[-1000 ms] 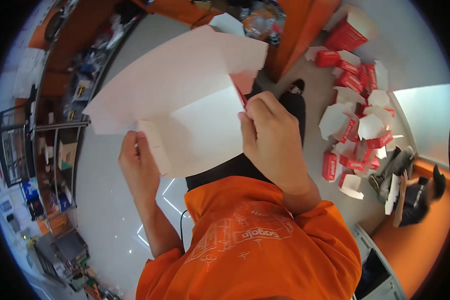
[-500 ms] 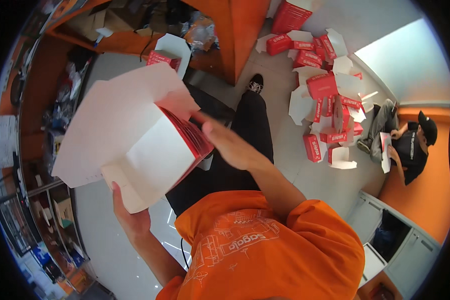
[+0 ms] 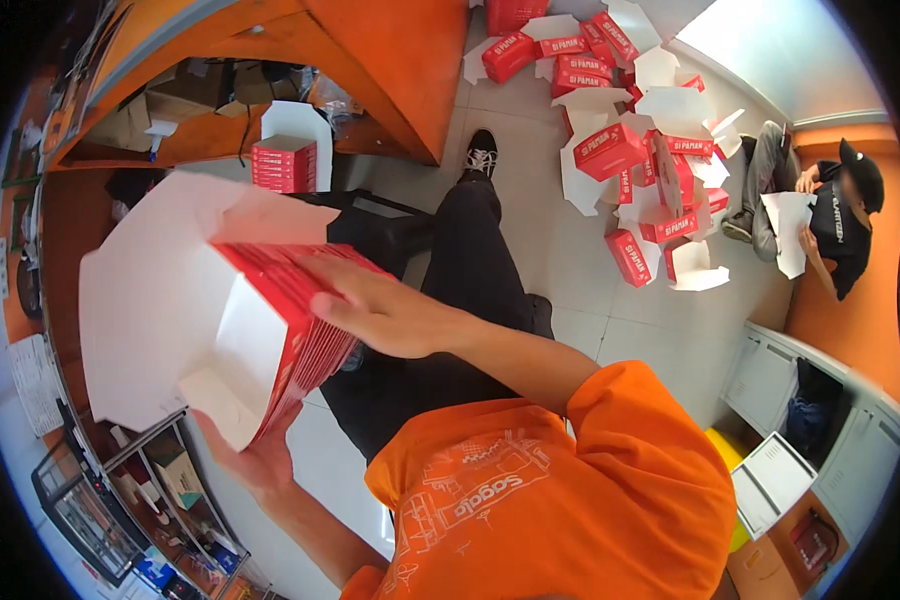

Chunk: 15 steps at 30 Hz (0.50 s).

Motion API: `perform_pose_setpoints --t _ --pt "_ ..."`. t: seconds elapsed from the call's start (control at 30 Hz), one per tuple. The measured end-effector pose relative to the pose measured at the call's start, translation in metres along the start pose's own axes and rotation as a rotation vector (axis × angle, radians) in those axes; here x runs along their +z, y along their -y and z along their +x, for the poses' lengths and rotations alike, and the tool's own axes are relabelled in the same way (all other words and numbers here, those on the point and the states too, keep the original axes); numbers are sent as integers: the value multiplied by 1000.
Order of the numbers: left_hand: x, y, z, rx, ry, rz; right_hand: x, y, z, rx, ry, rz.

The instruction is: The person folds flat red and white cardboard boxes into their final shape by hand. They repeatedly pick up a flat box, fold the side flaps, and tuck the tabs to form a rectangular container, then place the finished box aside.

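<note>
A thick stack of nested cardboard boxes (image 3: pixel 310 345), red outside and white inside, is tilted in front of me with its wide white flaps spread to the left. My left hand (image 3: pixel 250 455) grips the stack from below at its near lower corner; part of its fingers are hidden behind the cardboard. Across the red layered side lies my right hand (image 3: pixel 385 310), its fingers stretched out and its thumb apart, touching the boxes without wrapping round them.
Another stack of red boxes (image 3: pixel 285 165) stands beyond, by an orange cabinet (image 3: pixel 390 70). Several loose red boxes (image 3: pixel 610 150) are heaped on the floor at the far right. Right of them, a seated person (image 3: pixel 835 225) holds a white cardboard sheet (image 3: pixel 790 232). Grey lockers (image 3: pixel 760 375) stand at the near right.
The stack has turned, so more of its red layered side shows. My right hand has moved left onto that side. The view has shifted, and the seated person's cardboard looks more spread.
</note>
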<state>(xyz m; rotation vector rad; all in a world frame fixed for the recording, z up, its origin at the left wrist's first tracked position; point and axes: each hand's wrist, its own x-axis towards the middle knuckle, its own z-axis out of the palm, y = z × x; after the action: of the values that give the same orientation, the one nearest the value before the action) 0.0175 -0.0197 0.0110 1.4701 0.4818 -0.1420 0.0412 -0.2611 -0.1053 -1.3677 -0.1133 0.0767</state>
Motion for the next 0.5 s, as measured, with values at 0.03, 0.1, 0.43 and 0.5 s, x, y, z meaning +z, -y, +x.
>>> perform_pose_setpoints --t 0.03,0.1,0.43,0.5 --pt "-7 -1 2 -34 -3 10 -15 -7 -7 -18 -17 15" --pt "-8 -15 2 -91 -149 118 -70 -44 -16 -85 -428 -59" --pt "-26 -44 30 -40 -487 482 -315 -253 -156 1255 -346 -1292" --pt "-6 -44 29 -135 -561 399 -322 -306 -204 1291 -166 -1525"
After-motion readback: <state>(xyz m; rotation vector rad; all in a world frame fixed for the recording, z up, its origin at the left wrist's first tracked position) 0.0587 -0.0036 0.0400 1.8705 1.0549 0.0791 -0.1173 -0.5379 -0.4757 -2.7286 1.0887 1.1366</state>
